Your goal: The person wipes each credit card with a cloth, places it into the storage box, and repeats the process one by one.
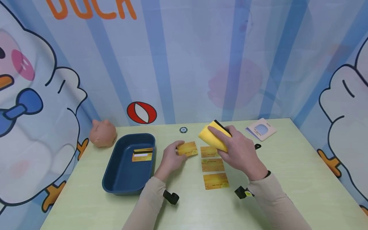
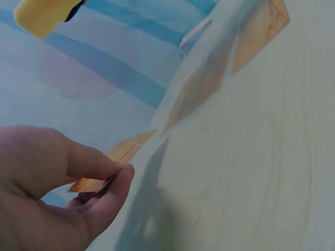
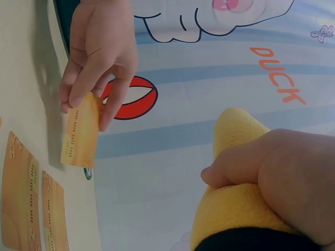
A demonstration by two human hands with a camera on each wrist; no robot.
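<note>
The card (image 1: 188,149) in the left fingers (image 2: 89,159) is mottled gold, lined with dark digits; three cards (image 1: 216,181) right of those fingers match it. The right fingers (image 3: 235,162) hold a yellow cloth (image 1: 211,137), black along one edge. I see a navy tray (image 1: 123,172) left of the left fingers, its top card (image 1: 148,158) gold, striped black and white. Beyond the fingers, the pale-blue backdrop (image 1: 189,80) wears darker blue stripes.

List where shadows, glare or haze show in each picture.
Head: soft shadows on the table beside both sleeves; left wrist: hazy overall, glare paling the flat card nearer the held card, a dark shadow on the table by the left hand; right wrist: a shadow beside the left hand, yet printed digits stand out on the held card.
</note>
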